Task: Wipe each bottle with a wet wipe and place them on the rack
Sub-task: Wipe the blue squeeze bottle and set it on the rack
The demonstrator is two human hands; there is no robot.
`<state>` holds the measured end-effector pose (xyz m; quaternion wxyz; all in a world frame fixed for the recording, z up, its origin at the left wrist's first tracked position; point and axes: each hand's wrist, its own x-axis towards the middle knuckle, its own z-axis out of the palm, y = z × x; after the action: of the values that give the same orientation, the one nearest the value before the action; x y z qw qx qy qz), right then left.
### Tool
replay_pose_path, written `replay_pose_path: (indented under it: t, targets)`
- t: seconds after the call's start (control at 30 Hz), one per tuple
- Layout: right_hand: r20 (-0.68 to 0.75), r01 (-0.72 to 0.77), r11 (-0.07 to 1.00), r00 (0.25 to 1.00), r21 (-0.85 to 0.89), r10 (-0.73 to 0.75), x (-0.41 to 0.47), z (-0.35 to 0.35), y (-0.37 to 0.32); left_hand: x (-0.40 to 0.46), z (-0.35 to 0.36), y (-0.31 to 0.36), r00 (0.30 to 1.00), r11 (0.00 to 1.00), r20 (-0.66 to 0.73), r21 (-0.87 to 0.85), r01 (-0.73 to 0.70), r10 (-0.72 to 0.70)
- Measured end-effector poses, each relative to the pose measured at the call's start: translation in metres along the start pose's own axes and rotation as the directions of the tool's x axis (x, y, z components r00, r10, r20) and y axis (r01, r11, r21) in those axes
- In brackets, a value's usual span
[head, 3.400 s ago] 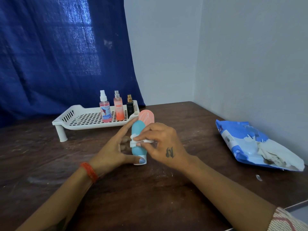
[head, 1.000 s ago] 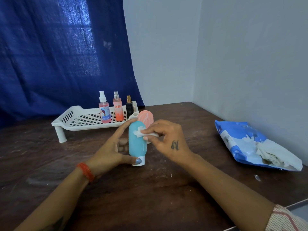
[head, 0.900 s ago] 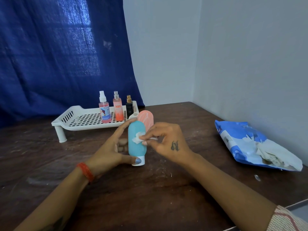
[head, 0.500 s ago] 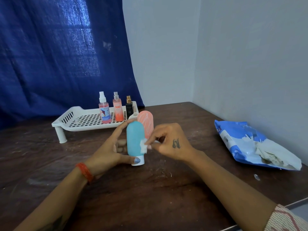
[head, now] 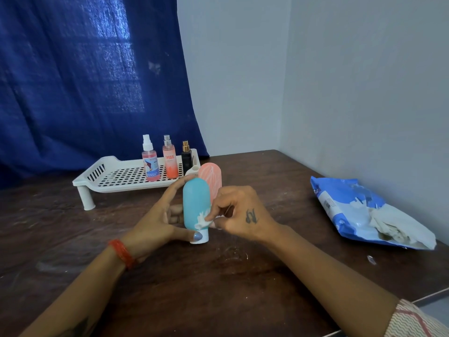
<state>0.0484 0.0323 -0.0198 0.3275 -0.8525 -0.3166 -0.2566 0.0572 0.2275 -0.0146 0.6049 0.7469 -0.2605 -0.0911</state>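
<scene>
Wipe (head: 202, 221) lower on teal bottle (head: 195, 205), right hand (head: 239, 215) pinching

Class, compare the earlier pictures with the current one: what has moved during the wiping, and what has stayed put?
The right hand has carried the small white wet wipe from the top of the upright teal squeeze bottle down to near its white cap. The left hand still steadies it. The three spray bottles on the white perforated plastic rack are unmoved.

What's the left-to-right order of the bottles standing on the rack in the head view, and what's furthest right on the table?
Pink spray bottle with white nozzle → orange-pink spray bottle → black spray bottle; furthest right on the table, the blue wet wipe pack.
</scene>
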Motion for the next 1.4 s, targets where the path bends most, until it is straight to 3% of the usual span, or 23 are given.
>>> replay_pose_path:
  t: [0.13,0.27,0.3,0.5,0.67,0.73,0.8,0.87,0.93,1.33,1.4]
  targets:
    - [0.074,0.012,1.000,0.997,0.014,-0.013,0.000,-0.004,0.000,-0.001,0.001,0.000,1.000,1.000,-0.003,0.002,-0.011,0.011]
    - [-0.322,-0.002,0.999,0.947,-0.039,-0.011,0.004,-0.001,0.003,-0.001,0.001,0.001,1.000,1.000,-0.002,0.007,-0.009,0.009]
    - [-0.357,-0.012,0.999,0.934,-0.048,-0.005,0.005,0.001,0.003,-0.001,0.001,0.001,1.000,1.000,-0.001,0.012,-0.006,0.006]
    - [-0.171,0.064,0.997,0.984,0.044,-0.056,0.001,0.004,0.001,-0.002,0.000,0.001,1.000,1.000,0.011,-0.002,-0.002,0.002]
    - [0.055,0.019,0.995,0.998,0.093,-0.024,-0.001,-0.002,-0.002,0.000,0.000,0.000,1.000,1.000,0.005,0.000,0.003,-0.003]
    - [0.078,-0.004,0.997,0.997,0.082,-0.002,-0.001,-0.004,-0.002,-0.001,0.000,-0.001,1.000,1.000,-0.004,-0.001,0.005,-0.005]
    - [-0.098,0.026,0.999,0.995,0.027,-0.023,0.001,-0.004,0.000,-0.001,-0.001,-0.001,1.000,1.000,0.006,-0.006,0.007,-0.007]
    - [-0.318,0.018,1.000,0.948,-0.025,-0.025,0.003,-0.001,0.004,-0.001,-0.001,0.000,1.000,1.000,0.010,0.000,0.004,-0.004]
    - [-0.369,-0.026,0.999,0.929,-0.030,0.014,0.005,0.002,0.005,-0.001,-0.001,0.000,1.000,1.000,0.001,0.000,0.002,-0.002]
    - [0.006,-0.095,0.994,0.995,0.055,0.095,-0.002,0.002,-0.001,-0.001,0.002,0.000,0.998,0.999,-0.069,-0.038,0.009,-0.012]
    - [-0.010,-0.085,0.991,0.996,0.100,0.087,-0.001,0.002,-0.003,-0.001,0.001,0.000,0.993,0.998,-0.114,-0.063,0.002,-0.010]
